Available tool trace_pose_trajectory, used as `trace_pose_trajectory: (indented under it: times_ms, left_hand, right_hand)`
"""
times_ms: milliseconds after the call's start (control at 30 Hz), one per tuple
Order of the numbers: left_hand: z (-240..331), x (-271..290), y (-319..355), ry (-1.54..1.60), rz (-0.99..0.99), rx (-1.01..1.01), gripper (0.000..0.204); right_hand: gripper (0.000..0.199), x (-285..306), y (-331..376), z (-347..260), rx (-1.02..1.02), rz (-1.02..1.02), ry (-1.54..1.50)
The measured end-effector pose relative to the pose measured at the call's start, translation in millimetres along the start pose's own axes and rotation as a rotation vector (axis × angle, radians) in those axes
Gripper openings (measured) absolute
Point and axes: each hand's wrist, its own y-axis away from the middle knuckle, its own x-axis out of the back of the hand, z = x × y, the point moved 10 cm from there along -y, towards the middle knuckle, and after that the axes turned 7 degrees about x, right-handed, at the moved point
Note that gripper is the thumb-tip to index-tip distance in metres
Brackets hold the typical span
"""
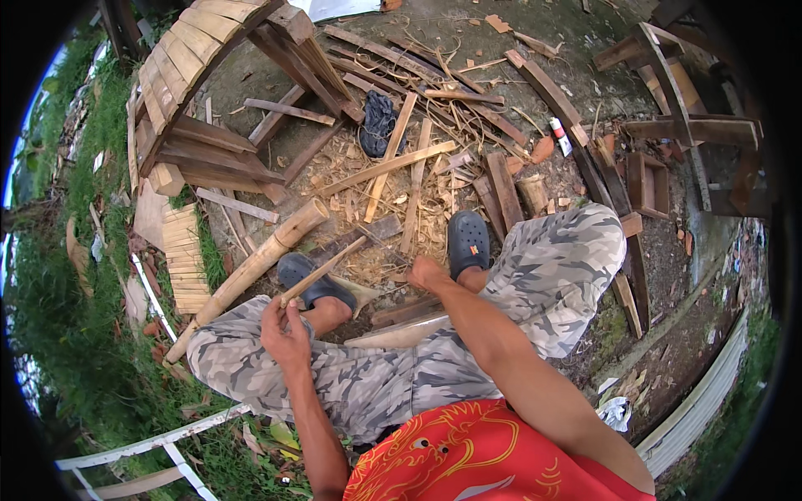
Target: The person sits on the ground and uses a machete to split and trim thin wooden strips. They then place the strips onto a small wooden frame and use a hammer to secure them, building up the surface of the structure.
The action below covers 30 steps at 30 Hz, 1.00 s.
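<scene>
My left hand [286, 334] is closed round the lower end of a thin bamboo strip [324, 269], which slants up and to the right. The strip's far tip lies over a dark wooden block [341, 240] between my feet. My right hand [428, 274] is closed in a fist on what looks like a knife [388, 246]. Its narrow blade points up and left towards the tip of the strip; my fingers hide the handle. Pale shavings [359, 271] lie round the block.
A thick bamboo pole [251, 280] leans beside my left leg. Ahead lie loose wooden strips [391, 159], a black plastic bag [380, 125] and stacked planks [501, 188]. A slatted bamboo piece of furniture [180, 63] stands at far left; a white-and-red tube [560, 136] lies to the right.
</scene>
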Motion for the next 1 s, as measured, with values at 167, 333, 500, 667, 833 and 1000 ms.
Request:
trace_pose_trajectory:
  times_ms: [167,333,500,667,833,1000]
  left_hand:
    - [-5.3,-0.5,-3.4,0.068,0.025,0.041,0.024]
    - [-8.3,0.1,-4.3,0.010,0.041,0.063,0.025]
    - [-15.5,2.7,-6.2,0.051,0.091,0.128,0.030]
    - [-25.3,3.4,-4.3,0.095,0.099,0.231,0.033]
    - [-18.2,1.1,-3.2,0.049,0.089,0.171,0.031]
    - [-18.1,-0.4,-1.7,0.018,0.058,0.148,0.028]
  right_hand:
    - [0.039,1.3,-0.9,9.5,-0.033,0.019,0.011]
    - [0.039,1.7,8.6,24.6,-0.179,0.023,0.007]
    - [0.041,8.0,12.4,17.0,-0.178,0.042,-0.012]
    - [0.038,25.8,22.0,-58.2,0.101,0.054,0.034]
    - [0.034,25.7,66.4,-175.4,0.573,0.087,0.017]
    - [0.034,24.3,54.2,-153.9,0.458,0.110,-0.005]
